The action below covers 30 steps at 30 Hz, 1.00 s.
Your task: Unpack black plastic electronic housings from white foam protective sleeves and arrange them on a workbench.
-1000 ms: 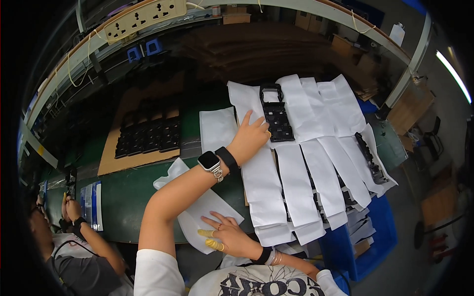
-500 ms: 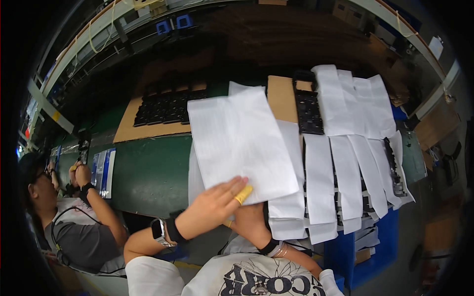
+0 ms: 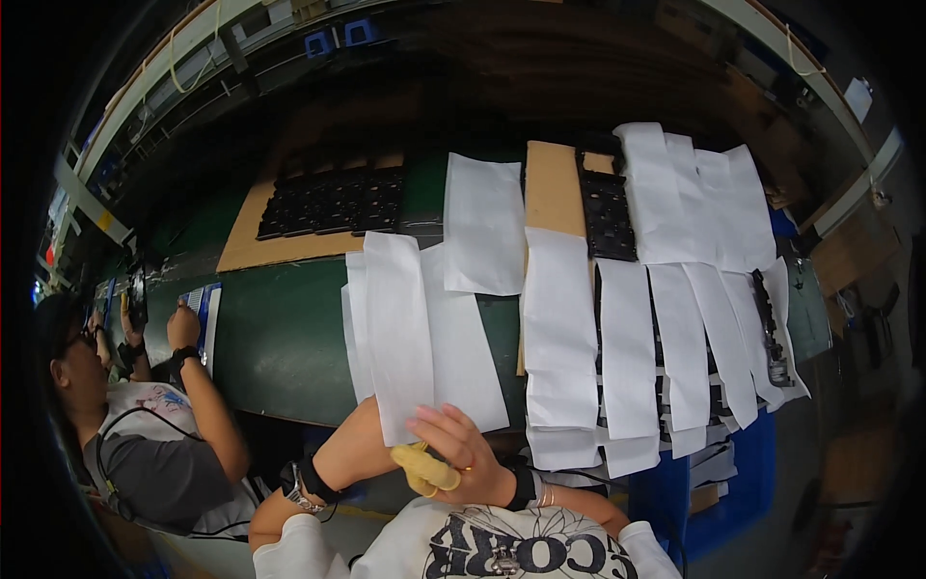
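A long white packing sheet [image 3: 395,328], thin and foam-like, is folded into a narrow strip, its lower end between my hands. My left hand [image 3: 371,420] comes in from the left with a watch on its wrist and holds that end, its fingers mostly hidden behind the sheet. My right hand [image 3: 451,452] closes on the bottom edge from the right, fingertips over it. Yellow finger covers [image 3: 424,467] show where the two hands meet. Beneath the strip lie more white sheets [image 3: 468,362] on the green table. Another flat sheet [image 3: 482,222] lies farther back.
On the right, several black parts lie wrapped in white sheets [image 3: 559,338], beside a bare black part [image 3: 608,212] on cardboard [image 3: 553,188]. More black parts [image 3: 333,198] rest on cardboard [image 3: 241,253] at the back left. A blue bin [image 3: 752,482] stands lower right. A co-worker [image 3: 159,454] sits at left.
The wide white sheet held up before me has come down, and a narrow folded strip is now between my hands. Both hands moved lower and left. The part beside the cardboard is now covered by a sheet.
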Available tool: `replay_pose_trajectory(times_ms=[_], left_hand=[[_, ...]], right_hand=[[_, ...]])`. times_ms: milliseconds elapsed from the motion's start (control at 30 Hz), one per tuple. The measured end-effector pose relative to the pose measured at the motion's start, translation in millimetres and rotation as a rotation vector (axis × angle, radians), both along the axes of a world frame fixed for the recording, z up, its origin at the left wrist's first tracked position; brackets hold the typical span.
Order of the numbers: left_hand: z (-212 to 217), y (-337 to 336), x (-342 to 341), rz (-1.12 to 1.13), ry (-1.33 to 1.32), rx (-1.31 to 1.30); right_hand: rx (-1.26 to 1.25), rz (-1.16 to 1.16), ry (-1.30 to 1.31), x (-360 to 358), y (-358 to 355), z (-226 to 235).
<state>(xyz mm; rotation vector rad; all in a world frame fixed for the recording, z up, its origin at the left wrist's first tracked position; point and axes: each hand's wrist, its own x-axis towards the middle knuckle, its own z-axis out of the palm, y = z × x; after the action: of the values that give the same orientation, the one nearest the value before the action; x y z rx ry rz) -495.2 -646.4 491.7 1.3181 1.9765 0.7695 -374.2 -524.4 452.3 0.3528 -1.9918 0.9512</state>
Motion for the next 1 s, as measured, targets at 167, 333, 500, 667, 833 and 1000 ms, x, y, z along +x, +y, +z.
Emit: replay_pose_trajectory(times_ms=[167,333,500,667,833,1000], left_hand=[[-5,9,-48,-0.336,0.226,-0.159],[15,48,-76,-0.495,0.035,-0.469],[-6,83,-43,-0.554,0.607,-0.314],[-24,60,-55,-0.381,0.539,-0.062],[37,106,-89,-0.115,0.536,0.04],[59,229,-32,-0.033,0.582,0.428]], right_hand=[[0.17,-0.259,-0.683,-7,21,-24],[-0.044,-0.265,-0.621,1,27,-4],[0.04,-0.12,-0.178,1,28,1],[0.12,-0.287,-0.616,1,28,-27],[0.193,-0.335,-0.625,-3,26,-53],[0.318,-0.414,-0.687,-6,30,-50]])
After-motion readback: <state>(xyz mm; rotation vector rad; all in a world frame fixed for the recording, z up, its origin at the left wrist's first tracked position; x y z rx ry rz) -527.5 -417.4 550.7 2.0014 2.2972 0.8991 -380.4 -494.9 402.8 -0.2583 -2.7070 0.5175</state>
